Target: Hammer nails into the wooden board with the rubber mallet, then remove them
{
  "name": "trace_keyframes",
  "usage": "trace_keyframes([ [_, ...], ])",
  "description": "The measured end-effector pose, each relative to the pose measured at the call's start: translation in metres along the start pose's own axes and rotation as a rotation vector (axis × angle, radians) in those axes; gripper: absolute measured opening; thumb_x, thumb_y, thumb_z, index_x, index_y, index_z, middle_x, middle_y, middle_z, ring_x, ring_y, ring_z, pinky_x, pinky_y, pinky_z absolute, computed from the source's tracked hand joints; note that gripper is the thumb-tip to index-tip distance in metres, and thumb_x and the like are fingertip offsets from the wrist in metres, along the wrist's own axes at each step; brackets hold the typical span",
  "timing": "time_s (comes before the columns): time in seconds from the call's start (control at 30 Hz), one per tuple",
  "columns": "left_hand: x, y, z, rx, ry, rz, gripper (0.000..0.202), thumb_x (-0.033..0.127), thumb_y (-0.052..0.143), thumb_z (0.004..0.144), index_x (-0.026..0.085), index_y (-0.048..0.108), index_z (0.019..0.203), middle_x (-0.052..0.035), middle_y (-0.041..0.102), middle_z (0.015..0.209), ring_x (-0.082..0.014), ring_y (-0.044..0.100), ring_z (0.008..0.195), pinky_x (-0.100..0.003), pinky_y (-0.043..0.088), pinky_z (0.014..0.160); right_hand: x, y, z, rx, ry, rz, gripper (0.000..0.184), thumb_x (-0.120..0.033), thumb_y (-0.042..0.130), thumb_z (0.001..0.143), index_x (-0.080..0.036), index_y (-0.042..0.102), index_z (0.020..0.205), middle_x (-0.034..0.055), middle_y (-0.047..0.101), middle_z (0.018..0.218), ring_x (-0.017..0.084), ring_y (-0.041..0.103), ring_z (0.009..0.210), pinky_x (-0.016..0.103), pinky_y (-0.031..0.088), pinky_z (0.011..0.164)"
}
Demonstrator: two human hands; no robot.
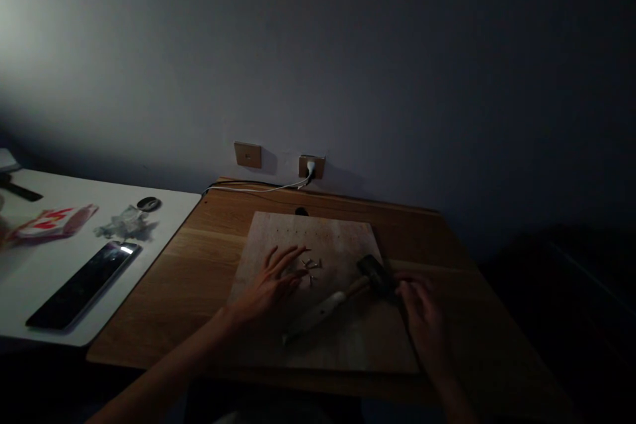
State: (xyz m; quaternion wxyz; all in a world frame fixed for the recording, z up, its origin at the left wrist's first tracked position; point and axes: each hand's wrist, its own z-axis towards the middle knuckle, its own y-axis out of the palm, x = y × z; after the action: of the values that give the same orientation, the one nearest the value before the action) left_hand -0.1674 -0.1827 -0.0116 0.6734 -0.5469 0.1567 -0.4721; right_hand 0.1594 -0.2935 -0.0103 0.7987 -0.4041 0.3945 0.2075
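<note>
A wooden board (pixel 348 344) lies on the table in dim light. On it rests a mallet (pixel 328 305) with a dark head and a pale handle, slanting down to the left. Several small metal screws or nails (pixel 312 264) form a loose pile near the board's middle. My left hand (pixel 271 283) hovers over or rests on the board just left of that pile, its fingers spread and nothing seen in them. Close to the right end of the mallet's head is my right hand (pixel 422 308); its fingers are blurred and dark, so whether they touch the head is unclear.
Small marks (pixel 318 233) run in a row along the board's far part. A white table (pixel 163 238) adjoins on the left, with a dark phone-like slab (pixel 84 285), a red-and-white packet (pixel 54 222) and crumpled clear plastic (pixel 129 222). Behind, a cable (pixel 258 189) reaches a wall socket (pixel 318 165).
</note>
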Motion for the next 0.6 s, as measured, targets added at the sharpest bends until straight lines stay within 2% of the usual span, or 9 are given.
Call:
trace_keyframes([
  [0.07, -0.006, -0.008, -0.023, 0.037, -0.026, 0.033, 0.050, 0.013, 0.034, 0.102, 0.024, 0.048, 0.149, -0.0129, 0.032, 0.164, -0.0252, 0.032, 0.150, -0.056, 0.027, 0.123, 0.016, -0.001, -0.014, 0.064, 0.023, -0.016, 0.038, -0.055, 0.061, 0.089, -0.021, 0.062, 0.107, 0.0131, 0.065, 0.117, 0.027, 0.063, 0.102, 0.044, 0.054, 0.087],
  [0.1, -0.009, -0.012, -0.034, 0.019, -0.048, 0.059, 0.056, 0.011, 0.034, 0.101, 0.024, 0.038, 0.155, -0.0134, 0.029, 0.165, -0.0259, 0.029, 0.152, -0.057, 0.026, 0.123, 0.022, 0.000, -0.020, 0.074, 0.020, -0.040, 0.042, -0.056, 0.062, 0.087, -0.021, 0.061, 0.110, 0.0140, 0.063, 0.120, 0.028, 0.063, 0.105, 0.046, 0.053, 0.088],
  [0.13, -0.011, -0.016, -0.045, 0.011, -0.057, 0.091, 0.059, 0.012, 0.036, 0.100, 0.026, 0.033, 0.158, -0.0129, 0.026, 0.166, -0.0276, 0.026, 0.153, -0.060, 0.023, 0.123, 0.026, 0.000, -0.024, 0.076, 0.013, -0.075, 0.042, -0.056, 0.061, 0.088, -0.021, 0.062, 0.109, 0.0146, 0.062, 0.122, 0.029, 0.062, 0.106, 0.048, 0.052, 0.091],
  [0.27, -0.016, -0.029, -0.080, 0.014, -0.101, 0.193, 0.059, 0.019, 0.042, 0.102, 0.038, 0.032, 0.157, -0.0062, 0.013, 0.171, -0.0335, 0.017, 0.155, -0.069, 0.013, 0.121, 0.034, -0.001, -0.029, 0.064, -0.084, -0.199, 0.035, -0.052, 0.051, 0.094, -0.021, 0.065, 0.090, 0.0151, 0.060, 0.122, 0.031, 0.058, 0.114, 0.056, 0.043, 0.103],
  [0.4, -0.018, -0.033, -0.102, 0.037, -0.193, 0.175, 0.070, 0.019, 0.037, 0.102, 0.024, 0.003, 0.163, -0.0166, 0.010, 0.169, -0.0331, 0.010, 0.156, -0.068, 0.013, 0.121, 0.037, -0.002, -0.028, 0.076, -0.115, -0.145, 0.039, -0.050, 0.054, 0.092, -0.019, 0.061, 0.114, 0.0168, 0.057, 0.127, 0.033, 0.054, 0.121, 0.056, 0.045, 0.102],
  [0.43, -0.018, -0.032, -0.105, 0.037, -0.209, 0.179, 0.071, 0.021, 0.038, 0.102, 0.024, 0.002, 0.163, -0.0168, 0.010, 0.169, -0.0339, 0.009, 0.156, -0.069, 0.013, 0.120, 0.038, -0.002, -0.028, 0.079, -0.098, -0.140, 0.039, -0.051, 0.054, 0.092, -0.019, 0.061, 0.113, 0.0167, 0.058, 0.127, 0.032, 0.055, 0.121, 0.056, 0.045, 0.102],
  [0.5, -0.017, -0.030, -0.108, 0.045, -0.226, 0.204, 0.067, 0.024, 0.042, 0.102, 0.032, 0.013, 0.162, -0.0107, 0.009, 0.170, -0.0359, 0.009, 0.156, -0.072, 0.013, 0.119, 0.040, -0.003, -0.030, 0.076, -0.066, -0.149, 0.035, -0.052, 0.051, 0.094, -0.020, 0.064, 0.102, 0.0160, 0.060, 0.124, 0.032, 0.056, 0.119, 0.056, 0.042, 0.105],
  [0.57, -0.016, -0.029, -0.111, 0.072, -0.237, 0.214, 0.064, 0.020, 0.042, 0.102, 0.041, 0.023, 0.159, -0.0045, 0.005, 0.171, -0.0370, 0.009, 0.156, -0.073, 0.014, 0.118, 0.041, -0.005, -0.032, 0.073, -0.063, -0.161, 0.036, -0.052, 0.049, 0.095, -0.020, 0.064, 0.092, 0.0156, 0.060, 0.123, 0.031, 0.057, 0.117, 0.055, 0.041, 0.106],
  [0.6, -0.015, -0.029, -0.112, 0.088, -0.246, 0.201, 0.066, 0.018, 0.042, 0.101, 0.041, 0.022, 0.159, -0.0048, 0.003, 0.171, -0.0370, 0.010, 0.156, -0.072, 0.015, 0.118, 0.041, -0.006, -0.034, 0.070, -0.071, -0.158, 0.036, -0.052, 0.049, 0.095, -0.020, 0.064, 0.094, 0.0159, 0.059, 0.124, 0.031, 0.057, 0.117, 0.055, 0.042, 0.106],
])
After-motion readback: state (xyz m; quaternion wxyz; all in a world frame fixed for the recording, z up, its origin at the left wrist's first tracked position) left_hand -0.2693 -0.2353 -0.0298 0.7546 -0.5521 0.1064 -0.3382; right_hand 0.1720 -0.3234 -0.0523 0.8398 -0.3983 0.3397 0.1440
